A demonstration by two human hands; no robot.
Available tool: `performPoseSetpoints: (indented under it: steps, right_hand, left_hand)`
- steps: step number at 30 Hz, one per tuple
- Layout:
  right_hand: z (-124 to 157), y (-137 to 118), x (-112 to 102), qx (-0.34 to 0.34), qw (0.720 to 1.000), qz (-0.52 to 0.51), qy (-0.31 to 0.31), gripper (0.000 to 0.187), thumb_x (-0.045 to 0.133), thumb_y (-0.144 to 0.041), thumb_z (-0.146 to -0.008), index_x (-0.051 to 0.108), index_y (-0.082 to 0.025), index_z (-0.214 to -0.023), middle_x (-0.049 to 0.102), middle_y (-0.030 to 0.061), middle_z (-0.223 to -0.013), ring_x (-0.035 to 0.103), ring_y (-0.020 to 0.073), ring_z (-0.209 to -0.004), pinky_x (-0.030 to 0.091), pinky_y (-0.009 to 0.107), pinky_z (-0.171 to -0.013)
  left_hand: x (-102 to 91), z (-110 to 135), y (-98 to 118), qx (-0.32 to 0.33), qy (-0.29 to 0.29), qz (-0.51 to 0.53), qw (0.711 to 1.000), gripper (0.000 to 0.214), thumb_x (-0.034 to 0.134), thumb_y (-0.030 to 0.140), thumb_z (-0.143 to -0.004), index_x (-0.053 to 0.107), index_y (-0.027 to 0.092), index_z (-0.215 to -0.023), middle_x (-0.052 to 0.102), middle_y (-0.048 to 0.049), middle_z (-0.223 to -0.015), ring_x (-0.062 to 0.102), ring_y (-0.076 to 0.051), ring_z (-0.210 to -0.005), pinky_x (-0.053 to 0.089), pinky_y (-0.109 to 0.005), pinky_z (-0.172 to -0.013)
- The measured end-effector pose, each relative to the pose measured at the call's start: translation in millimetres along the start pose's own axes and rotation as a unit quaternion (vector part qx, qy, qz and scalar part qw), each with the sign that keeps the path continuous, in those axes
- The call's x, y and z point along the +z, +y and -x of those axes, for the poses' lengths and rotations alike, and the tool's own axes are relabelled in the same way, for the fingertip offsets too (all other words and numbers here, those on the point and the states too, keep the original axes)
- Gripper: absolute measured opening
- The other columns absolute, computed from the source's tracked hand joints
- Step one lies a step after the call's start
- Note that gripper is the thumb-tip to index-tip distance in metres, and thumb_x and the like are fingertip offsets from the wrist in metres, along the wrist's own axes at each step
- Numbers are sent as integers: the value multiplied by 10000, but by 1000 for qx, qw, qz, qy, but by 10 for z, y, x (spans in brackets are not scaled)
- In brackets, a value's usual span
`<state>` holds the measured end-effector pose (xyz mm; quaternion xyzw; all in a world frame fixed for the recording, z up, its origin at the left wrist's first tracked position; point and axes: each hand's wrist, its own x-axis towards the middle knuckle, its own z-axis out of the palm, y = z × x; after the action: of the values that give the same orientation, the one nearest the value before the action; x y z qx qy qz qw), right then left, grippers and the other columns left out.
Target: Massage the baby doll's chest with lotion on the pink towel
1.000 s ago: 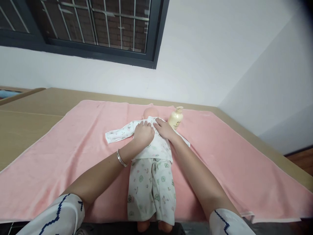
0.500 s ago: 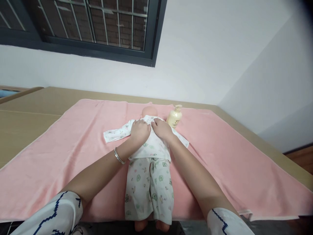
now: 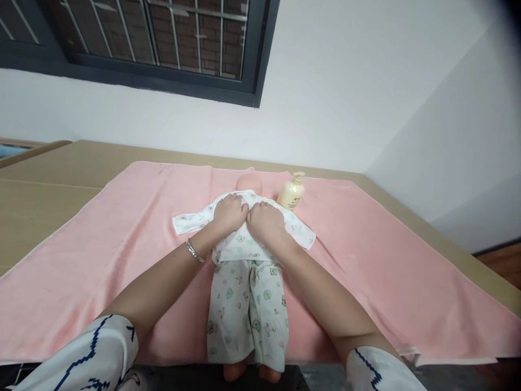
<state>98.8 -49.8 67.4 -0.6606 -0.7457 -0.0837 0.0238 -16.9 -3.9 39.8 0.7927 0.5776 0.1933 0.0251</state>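
A baby doll (image 3: 249, 183) lies on its back with its head at the far end and its feet towards me. It wears a white printed shirt (image 3: 240, 248) and matching trousers (image 3: 268, 309). My left hand (image 3: 230, 212) is closed on the shirt's front at the chest, fingers curled into the cloth. Right beside it, my right hand (image 3: 266, 221) also grips the shirt front, its fingertips mostly hidden. Both sleeves spread out to the sides. Close to the doll's head stands a cream pump bottle (image 3: 290, 194).
Under the doll a pink towel (image 3: 122, 260) covers much of the wooden table (image 3: 49, 212). A white wall (image 3: 325, 98) rises behind, with a dark-framed barred window (image 3: 163, 81) at upper left.
My right hand has shifted slightly left and down, and its fingers have curled in on the shirt. The left hand has moved a little up and left.
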Motion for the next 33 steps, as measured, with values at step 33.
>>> performPoseSetpoints:
  steps: [33]
  right_hand:
    - [-94, 132, -16, 17, 999, -38, -16, 421, 324, -281, -1024, 693, -84, -1072, 726, 213, -1040, 681, 330, -994, 481, 382, -796]
  left_hand:
    - [-21, 42, 19, 2, -12, 34, 999, 426, 346, 317, -991, 598, 84, -1245, 614, -186, -1359, 546, -297, -1286, 429, -426, -1056]
